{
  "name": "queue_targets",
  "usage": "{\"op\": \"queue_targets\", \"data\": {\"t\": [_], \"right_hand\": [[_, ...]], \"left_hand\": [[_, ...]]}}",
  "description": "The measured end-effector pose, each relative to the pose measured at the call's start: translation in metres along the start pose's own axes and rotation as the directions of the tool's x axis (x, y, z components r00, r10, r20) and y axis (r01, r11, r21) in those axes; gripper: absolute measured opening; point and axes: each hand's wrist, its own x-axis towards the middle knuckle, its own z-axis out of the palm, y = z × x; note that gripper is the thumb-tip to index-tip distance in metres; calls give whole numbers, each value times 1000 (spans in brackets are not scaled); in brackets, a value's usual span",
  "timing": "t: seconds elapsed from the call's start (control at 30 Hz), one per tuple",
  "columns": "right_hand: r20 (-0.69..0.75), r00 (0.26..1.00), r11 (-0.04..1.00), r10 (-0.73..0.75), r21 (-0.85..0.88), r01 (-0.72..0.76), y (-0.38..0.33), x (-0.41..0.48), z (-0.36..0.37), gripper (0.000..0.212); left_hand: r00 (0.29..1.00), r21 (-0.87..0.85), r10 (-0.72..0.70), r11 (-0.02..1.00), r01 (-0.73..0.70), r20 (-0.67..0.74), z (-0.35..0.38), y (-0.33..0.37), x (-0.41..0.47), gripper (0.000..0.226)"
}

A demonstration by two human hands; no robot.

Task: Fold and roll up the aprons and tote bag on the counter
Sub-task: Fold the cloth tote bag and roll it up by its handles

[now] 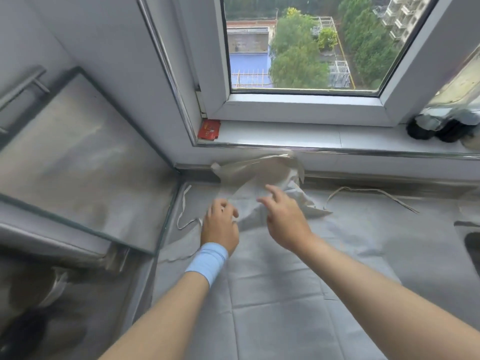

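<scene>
Under the left hand (220,226) and right hand (285,224), a grey sheet (272,307) — matt, creased cloth. Beyond them, beige cloth (254,175), thin and crumpled. Left of them, a dull metal panel (78,157); ahead, a glossy window frame (298,110).

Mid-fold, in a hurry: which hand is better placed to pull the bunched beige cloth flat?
Probably left: the left hand grips the beige cloth at its edge; the right hand hovers open above.

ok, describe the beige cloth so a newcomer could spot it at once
Find the window; below its sill a flat grey cloth lies spread out. At that cloth's far edge, right under the sill, sits the beige cloth, where the left hand and right hand reach. It alone is crumpled and heaped, warmer in colour than the smooth grey sheet.
</scene>
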Motion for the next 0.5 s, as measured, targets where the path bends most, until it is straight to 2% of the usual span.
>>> {"op": "queue_targets", "data": {"t": [0.03,0.07,0.13,0.17,0.23,0.3,0.4,0.47,0.5], "right_hand": [[81,996,1000,-30,-1,30,-2,-16,13,47],[212,977,1000,-25,-12,28,-6,-30,25,42],[475,874,994,104,-79,-75,-10,-56,45,58],[540,824,984,173,-126,-124,-8,-64,50,68],[572,786,970,234,-188,-152,1,-68,53,77],[554,793,963,252,-227,-148,17,-61,45,78],[504,798,930,330,-318,-184,47,-41,32,77],[464,800,895,379,-405,-189,56,-28,25,77],[424,814,872,396,-451,-189,54,-25,24,76]], "left_hand": [[990,102,27,994,-42,141,4,-1,-13,23],[960,200,16,977,-75,280,11,-4,-25,28],[873,316,-78,944,-90,482,24,-9,-44,58],[829,325,-116,942,-83,547,29,-11,-49,73],[773,302,-118,948,-98,623,37,-12,-50,87],[776,273,-69,952,-137,627,39,-8,-41,85],[886,248,4,960,-134,463,34,4,-28,56],[925,245,-35,967,-64,379,33,9,-34,45],[912,260,-57,964,-56,405,34,7,-41,50]]}}
